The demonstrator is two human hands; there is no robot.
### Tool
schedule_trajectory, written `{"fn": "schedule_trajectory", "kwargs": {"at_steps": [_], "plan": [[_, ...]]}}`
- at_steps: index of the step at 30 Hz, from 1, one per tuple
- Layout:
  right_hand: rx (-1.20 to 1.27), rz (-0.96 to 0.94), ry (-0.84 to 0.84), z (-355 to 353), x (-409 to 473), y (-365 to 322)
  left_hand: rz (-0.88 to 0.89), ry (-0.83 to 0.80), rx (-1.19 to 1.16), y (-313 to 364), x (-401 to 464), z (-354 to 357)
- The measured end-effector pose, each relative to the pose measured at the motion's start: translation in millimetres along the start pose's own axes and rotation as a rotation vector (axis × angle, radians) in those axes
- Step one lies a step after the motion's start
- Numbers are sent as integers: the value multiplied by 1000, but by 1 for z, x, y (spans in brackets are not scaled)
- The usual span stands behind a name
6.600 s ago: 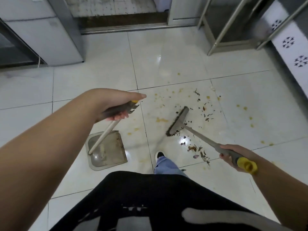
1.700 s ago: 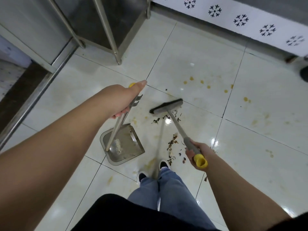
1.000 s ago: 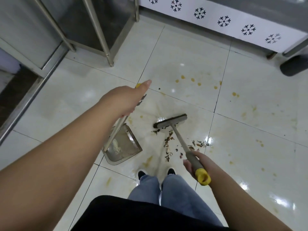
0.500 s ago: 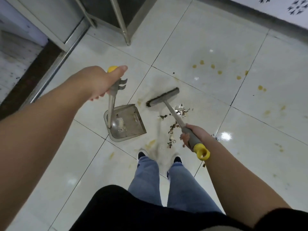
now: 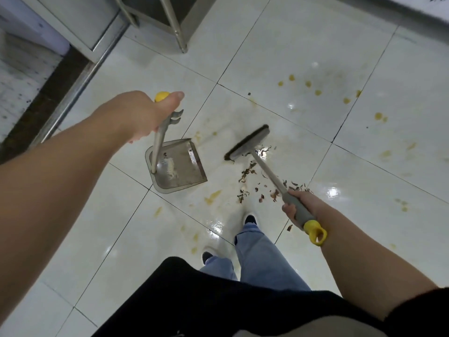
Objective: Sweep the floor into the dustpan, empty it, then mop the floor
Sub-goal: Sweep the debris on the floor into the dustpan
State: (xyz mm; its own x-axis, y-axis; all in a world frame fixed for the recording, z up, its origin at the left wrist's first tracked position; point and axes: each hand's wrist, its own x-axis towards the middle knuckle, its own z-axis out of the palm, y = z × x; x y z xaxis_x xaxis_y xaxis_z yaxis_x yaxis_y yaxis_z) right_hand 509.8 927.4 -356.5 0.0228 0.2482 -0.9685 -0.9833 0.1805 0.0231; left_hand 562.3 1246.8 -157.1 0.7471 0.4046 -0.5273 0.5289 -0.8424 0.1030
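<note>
While the left hand [image 5: 143, 115] grips the top of the dustpan's handle with the thumb laid over its yellow cap, the dustpan [image 5: 177, 166] sits flat on the white tiled floor [image 5: 303, 57], its open edge turned toward the right. A little pale dirt lies inside the pan. The right hand [image 5: 300, 206] is curled around the grey grip of the broom [image 5: 247, 147], just above the yellow loop at its end. The broom head stands on the floor to the right of the dustpan, apart from it, with a strip of bare tile between them. Dark dry debris [image 5: 257, 183] is scattered under the broom's shaft, between the broom head and the right hand, near the pan's open edge.

Yellow stains [image 5: 318, 92] dot the tiles farther away and to the right, where the floor is wide open. At the top stands a metal frame leg [image 5: 177, 32], well apart from the broom. At the left a metal door rail [image 5: 73, 93] borders the floor. The person's two shoes [image 5: 250, 218] stand just behind the debris.
</note>
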Motion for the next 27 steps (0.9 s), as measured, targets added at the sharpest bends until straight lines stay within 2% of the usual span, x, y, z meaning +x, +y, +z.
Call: {"fn": "schedule_trajectory", "kwargs": {"at_steps": [11, 18, 23, 27], "plan": [[-15, 39, 129, -84, -38, 130, 52, -40, -23, -3, -72, 59], [-42, -70, 116, -75, -65, 182, 36, -23, -254, -55, -127, 99], [-382, -133, 254, -68, -81, 197, -42, 0, -313, -97, -154, 114], [-596, -129, 253, -55, -78, 188, -55, -4, -359, -103, -177, 138]]}}
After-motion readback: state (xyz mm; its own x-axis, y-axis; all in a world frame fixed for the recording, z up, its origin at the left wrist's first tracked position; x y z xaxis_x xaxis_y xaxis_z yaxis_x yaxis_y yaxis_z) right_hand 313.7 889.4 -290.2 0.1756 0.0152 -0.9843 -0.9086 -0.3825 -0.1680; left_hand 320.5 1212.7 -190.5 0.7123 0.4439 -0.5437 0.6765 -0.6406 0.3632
